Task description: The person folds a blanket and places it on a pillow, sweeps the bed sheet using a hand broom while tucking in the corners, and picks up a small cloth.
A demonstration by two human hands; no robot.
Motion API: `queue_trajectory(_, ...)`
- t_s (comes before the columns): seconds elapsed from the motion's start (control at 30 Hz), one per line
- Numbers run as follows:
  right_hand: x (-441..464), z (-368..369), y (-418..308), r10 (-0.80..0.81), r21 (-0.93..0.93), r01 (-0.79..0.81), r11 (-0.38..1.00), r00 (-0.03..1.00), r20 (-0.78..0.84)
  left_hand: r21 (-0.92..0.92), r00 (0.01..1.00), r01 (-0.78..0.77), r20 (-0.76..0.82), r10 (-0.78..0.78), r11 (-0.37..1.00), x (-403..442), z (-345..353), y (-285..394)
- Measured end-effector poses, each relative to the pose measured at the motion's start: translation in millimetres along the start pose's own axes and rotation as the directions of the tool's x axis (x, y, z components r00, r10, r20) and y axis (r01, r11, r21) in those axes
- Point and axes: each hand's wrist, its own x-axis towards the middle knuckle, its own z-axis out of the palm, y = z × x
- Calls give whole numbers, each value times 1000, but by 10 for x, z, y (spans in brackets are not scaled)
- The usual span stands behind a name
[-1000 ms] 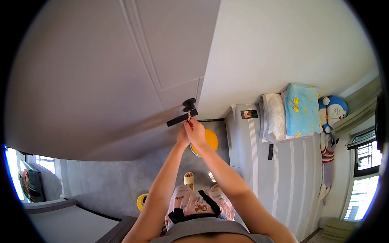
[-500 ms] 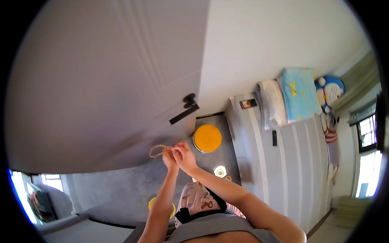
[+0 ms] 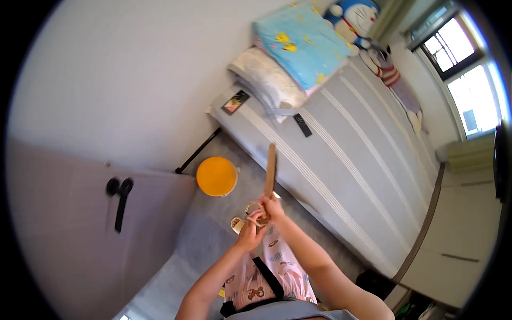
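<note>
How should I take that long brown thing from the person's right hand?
Probably pinch the free upper stretch of the long brown thing, coming from its far tip: that part is straight, slim and uncovered, while the right hand wraps its near end.

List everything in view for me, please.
wooden item: 1, brown, centre
rope loop: 1, tan, centre
bed: 1, grey, right
blanket: 1, blue, on bedding
bedding: unclear, whitish, on bed
plush toys: 2, multicoloured, top right
phone: 1, dark, on bed
remote: 1, black, on bed
round object: 1, orange, floor
slippers: unclear, cream, floor
door: 1, grey, left
handle: 1, black, door
window: 1, bright, upper right
cabinet: 1, whitish, lower right
trousers: 1, pink, bottom
left grip: 1, bare, at rope loop
right grip: 1, bare, on wooden item
</note>
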Motion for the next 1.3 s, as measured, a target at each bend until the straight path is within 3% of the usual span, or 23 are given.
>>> queue_trajectory(0.03, 111, -222, -173, -187, -137, 176, 975, 980, -71, 16, 991, 52, 122, -53, 999, 56, 80, -62)
queue_trajectory(0.07, 236, -518, -396, -82, -70, 74, 995, 989, -124, 40, 966, 102, 235, -108, 994, 119, 173, -143)
queue_trajectory(0.1, 381, -791, -598, -121, -112, 104, 988, 981, -149, -41, 891, 354, 318, -324, 934, 140, 243, -247)
queue_trajectory(0.2, 1027, -1589, -911, -181, -254, 93, 963, 919, -350, 196, 932, 135, 307, -192, 971, 242, 325, -788)
queue_trajectory(0.27, 1200, -1899, -695, -148, -453, -27, 891, 926, -346, 121, 947, 257, 168, -275, 959, 384, 349, -947)
queue_trajectory(0.33, 796, -1824, -385, 171, -800, -229, 555, 972, -160, 45, 942, 334, 19, -335, 942, 430, 330, -1105)
queue_trajectory(0.4, 584, -1780, -102, 437, -938, 47, 345, 876, 204, -32, 923, 354, -152, -354, 935, 477, 332, -1323)
queue_trajectory(0.5, 523, -1623, -226, 260, -836, 234, 496, 879, 400, -15, 902, 333, -285, -323, 943, 611, 205, -1323)
queue_trajectory(0.57, 1059, -1734, -191, 134, -707, 59, 705, 967, 215, -19, 890, 354, -301, -343, 935, 646, 166, -1319)
queue_trajectory(0.63, 1586, -1626, -607, 9, -681, 30, 732, 999, 54, -34, 879, 382, -295, -374, 924, 667, 139, -1336)
queue_trajectory(0.7, 2147, -1475, -835, -2, -691, -35, 722, 999, -52, -65, 865, 423, -267, -425, 904, 630, 204, -1329)
queue_trajectory(0.8, 2133, -958, -833, 56, -956, 176, 233, 979, 194, 80, 880, 439, -242, -410, 895, 535, 305, -1338)
queue_trajectory(0.9, 2058, -651, -745, 293, -773, 613, -160, 778, 556, 53, 875, 438, -256, -412, 897, 459, 370, -1307)
queue_trajectory(1.0, 2212, -592, -680, -162, -851, 367, 376, 930, 330, 24, 852, 463, -288, -437, 886, 335, 355, -1298)
queue_trajectory(1.03, 2227, -499, -837, -140, -801, 181, 570, 983, 122, 16, 838, 482, -301, -456, 876, 303, 355, -1300)
queue_trajectory(1.13, 2178, -356, -1141, 246, -859, -125, 497, 969, 2, -60, 822, 473, -328, -465, 879, 247, 340, -1239)
queue_trajectory(1.17, 2339, -401, -988, 398, -980, 157, 121, 897, 193, -54, 818, 486, -325, -475, 873, 232, 332, -1245)
queue_trajectory(1.27, 2137, -503, -754, 466, -749, 661, 52, 647, 603, -59, 805, 507, -323, -497, 860, 162, 337, -1282)
queue_trajectory(1.3, 2097, -533, -711, 330, -839, 500, 214, 772, 543, -77, 804, 501, -328, -497, 862, 151, 347, -1300)
